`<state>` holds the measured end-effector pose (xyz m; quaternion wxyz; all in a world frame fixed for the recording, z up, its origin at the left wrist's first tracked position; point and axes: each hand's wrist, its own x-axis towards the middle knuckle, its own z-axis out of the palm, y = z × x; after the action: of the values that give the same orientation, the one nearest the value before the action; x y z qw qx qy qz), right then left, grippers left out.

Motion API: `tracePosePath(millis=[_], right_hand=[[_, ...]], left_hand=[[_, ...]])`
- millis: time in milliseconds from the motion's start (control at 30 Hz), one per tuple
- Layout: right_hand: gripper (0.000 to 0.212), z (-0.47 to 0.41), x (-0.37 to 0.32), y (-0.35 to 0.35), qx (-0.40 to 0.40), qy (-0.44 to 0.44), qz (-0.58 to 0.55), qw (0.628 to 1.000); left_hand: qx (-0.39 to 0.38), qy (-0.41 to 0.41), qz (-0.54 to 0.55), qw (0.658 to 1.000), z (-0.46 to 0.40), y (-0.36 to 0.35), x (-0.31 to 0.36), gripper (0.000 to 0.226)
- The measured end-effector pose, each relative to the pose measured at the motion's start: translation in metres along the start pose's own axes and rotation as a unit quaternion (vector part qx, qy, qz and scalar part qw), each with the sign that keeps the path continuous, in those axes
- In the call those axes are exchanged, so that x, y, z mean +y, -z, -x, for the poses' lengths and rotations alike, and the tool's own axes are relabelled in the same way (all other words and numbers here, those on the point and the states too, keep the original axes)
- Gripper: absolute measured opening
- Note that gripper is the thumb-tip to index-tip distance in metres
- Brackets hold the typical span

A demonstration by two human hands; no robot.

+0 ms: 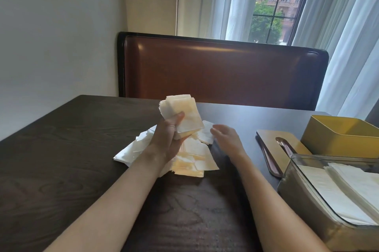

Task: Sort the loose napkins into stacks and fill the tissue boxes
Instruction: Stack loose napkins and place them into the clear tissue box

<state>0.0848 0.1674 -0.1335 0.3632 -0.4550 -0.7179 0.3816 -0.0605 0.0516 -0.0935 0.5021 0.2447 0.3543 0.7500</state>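
My left hand (167, 139) bare, no glove, no ring seen. My right hand (225, 139) bare too. Both forearms uncovered to frame edge; no sleeve, watch, bracelet visible. Nails short, plain where seen.

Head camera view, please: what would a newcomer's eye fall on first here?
Probably the stack of napkins raised in the left hand at centre, above the loose napkins on the dark table. The right hand hovers open beside them. At right stand a clear tissue box holding napkins and a yellow box.
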Motion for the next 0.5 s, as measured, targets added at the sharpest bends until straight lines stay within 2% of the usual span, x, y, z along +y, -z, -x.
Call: tracePosePath(millis=[133, 233, 367, 500], right_hand=[[0.04, -0.009, 0.006, -0.01, -0.045, 0.051, 0.201, 0.977], [0.032, -0.009, 0.008, -0.015, -0.089, 0.059, 0.272, 0.956], [0.042, -0.011, 0.002, -0.011, -0.032, 0.03, 0.273, 0.961], [0.041, -0.011, 0.004, -0.008, 0.06, 0.036, 0.303, 0.95]], left_hand=[[0.042, 0.014, -0.008, 0.999, -0.002, 0.001, -0.003, 0.031], [0.063, 0.022, -0.008, 0.998, -0.003, 0.002, -0.006, 0.033], [0.071, 0.019, -0.005, 0.997, -0.005, 0.005, -0.007, 0.029], [0.05, 0.02, -0.023, 0.998, -0.003, 0.003, -0.007, 0.026]])
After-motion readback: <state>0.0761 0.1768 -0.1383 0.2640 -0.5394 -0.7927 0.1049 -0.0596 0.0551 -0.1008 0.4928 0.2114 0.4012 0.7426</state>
